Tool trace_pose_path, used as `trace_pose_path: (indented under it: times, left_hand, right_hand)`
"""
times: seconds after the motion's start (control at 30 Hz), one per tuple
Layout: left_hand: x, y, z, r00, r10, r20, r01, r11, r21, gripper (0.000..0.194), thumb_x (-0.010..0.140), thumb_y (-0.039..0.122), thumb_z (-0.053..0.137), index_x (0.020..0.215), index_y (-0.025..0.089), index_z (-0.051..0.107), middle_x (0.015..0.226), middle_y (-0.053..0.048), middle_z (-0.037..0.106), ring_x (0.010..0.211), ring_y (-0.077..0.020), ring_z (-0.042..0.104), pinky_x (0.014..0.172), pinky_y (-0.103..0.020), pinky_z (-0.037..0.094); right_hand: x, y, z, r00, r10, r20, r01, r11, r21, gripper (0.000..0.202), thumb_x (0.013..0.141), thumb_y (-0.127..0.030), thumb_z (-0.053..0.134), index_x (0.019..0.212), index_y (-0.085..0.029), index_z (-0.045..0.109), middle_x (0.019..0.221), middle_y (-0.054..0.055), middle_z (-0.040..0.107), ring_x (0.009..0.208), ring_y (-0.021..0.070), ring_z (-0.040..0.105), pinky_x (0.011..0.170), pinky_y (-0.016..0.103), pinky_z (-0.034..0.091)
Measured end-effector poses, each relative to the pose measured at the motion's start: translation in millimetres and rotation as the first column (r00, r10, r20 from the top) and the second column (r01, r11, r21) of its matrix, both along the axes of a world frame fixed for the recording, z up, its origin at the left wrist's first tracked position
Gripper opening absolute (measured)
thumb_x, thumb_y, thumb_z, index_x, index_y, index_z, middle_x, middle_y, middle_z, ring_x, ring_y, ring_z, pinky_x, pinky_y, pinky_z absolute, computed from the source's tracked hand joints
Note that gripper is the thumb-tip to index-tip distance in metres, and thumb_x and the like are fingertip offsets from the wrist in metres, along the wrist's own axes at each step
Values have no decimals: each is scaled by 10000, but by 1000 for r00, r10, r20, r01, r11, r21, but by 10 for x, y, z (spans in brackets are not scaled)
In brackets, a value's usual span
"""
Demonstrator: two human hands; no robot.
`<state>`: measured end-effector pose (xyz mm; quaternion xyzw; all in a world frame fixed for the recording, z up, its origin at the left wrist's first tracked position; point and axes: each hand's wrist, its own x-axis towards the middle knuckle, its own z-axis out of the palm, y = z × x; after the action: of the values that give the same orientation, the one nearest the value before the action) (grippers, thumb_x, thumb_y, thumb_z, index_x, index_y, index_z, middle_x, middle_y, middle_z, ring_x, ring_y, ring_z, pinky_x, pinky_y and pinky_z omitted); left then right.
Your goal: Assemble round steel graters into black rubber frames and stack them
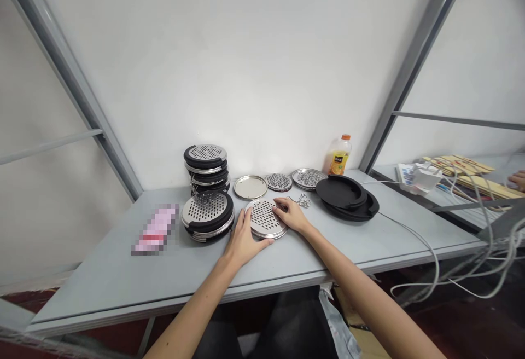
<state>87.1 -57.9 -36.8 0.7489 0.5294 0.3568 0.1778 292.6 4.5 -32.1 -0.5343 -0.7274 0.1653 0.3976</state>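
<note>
A round metal grater plate (pixel 266 221) with rows of slots lies in front of me on the grey table. My left hand (pixel 243 241) curls round its left and near rim, with the thumb along the front edge. From the right, my right hand (pixel 293 215) grips the far right rim, its fingertips on the slotted top. Just left is a round grater with a black rim (pixel 207 208), set on more metal discs. Behind the plate are a plain shallow metal lid (pixel 250 187) and a smaller slotted disc (pixel 279 181). Small metal clasps (pixel 303 201) lie beyond my right hand.
A tall stack of black-rimmed graters (pixel 205 157) stands at the back. Another slotted disc (pixel 308 178), black round trays (pixel 346 195) and a juice bottle (pixel 340 156) are on the right. A blurred pink item (pixel 156 229) lies left. White cables (pixel 430 255) hang over the right edge.
</note>
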Motion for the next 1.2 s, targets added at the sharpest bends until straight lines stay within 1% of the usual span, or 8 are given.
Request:
trace_pose_path:
  times: [0.1,0.2,0.47,0.6,0.77,0.97,1.1,1.2]
  left_hand:
    - [1,2,6,999,-4,-41,3,999,-35,1037,635,512,752,1460,182,217,1523,-164,247,1406,-345,247,1127,-473,271]
    - [-8,-7,18,999,-24,-31,23,999,-36,1035,636,527,749,1460,199,214,1515,-148,271,1410,-341,242,1134,-472,260]
    - [-8,-22,12,995,-10,-97,6,999,-47,1065,643,531,734,1466,150,176,1520,-177,260,1436,-348,145,1159,-497,180]
    - [-13,-16,6,994,-30,-103,23,997,-68,1064,659,563,708,1469,143,160,1525,-182,251,1439,-341,139,1160,-482,179]
    - [-27,4,-43,996,-20,-89,12,996,-92,1071,644,588,707,1464,142,182,1536,-199,224,1438,-365,127,1155,-505,169]
    - [-26,28,-87,994,-30,-105,24,998,-51,1024,652,584,705,1451,151,233,1525,-199,253,1431,-382,144,1145,-530,178]
    - [-25,15,-59,994,-11,-111,3,997,-72,1032,653,586,704,1458,147,230,1548,-194,185,1439,-378,107,1150,-527,174]
    - [-26,-3,-18,993,-20,-115,13,998,-64,1017,665,586,694,1463,148,239,1568,-168,132,1442,-358,116,1156,-500,189]
  right_hand:
    - [-1,14,-15,998,-18,-60,17,999,-27,360,813,-315,573,1101,-126,675,1066,125,693,987,237,629,880,354,480]
    - [3,10,-15,995,-45,-92,41,998,-49,364,815,-321,571,1103,-124,676,1114,137,680,1022,239,624,895,349,478]
    - [3,-20,9,1000,-17,2,17,1000,-6,337,840,-334,544,1052,-123,700,1034,132,695,926,233,637,847,349,479]
    - [0,-26,20,999,-24,26,24,1000,0,347,837,-338,551,1063,-118,693,1041,134,690,927,231,631,853,345,470]
    - [0,-23,7,1000,-26,12,26,999,-19,361,833,-334,551,1085,-113,684,1059,135,684,936,229,633,856,337,477]
    - [-9,4,-21,999,-46,4,46,999,-29,345,862,-354,515,1054,-132,697,1058,135,692,961,247,637,862,358,483]
    - [-18,11,-15,999,-40,-1,40,999,-19,363,884,-379,476,1015,-134,710,1059,146,690,967,256,639,860,363,478]
    - [-19,4,-6,999,-41,26,41,999,1,355,879,-372,482,992,-127,714,1066,153,683,980,261,630,882,365,462]
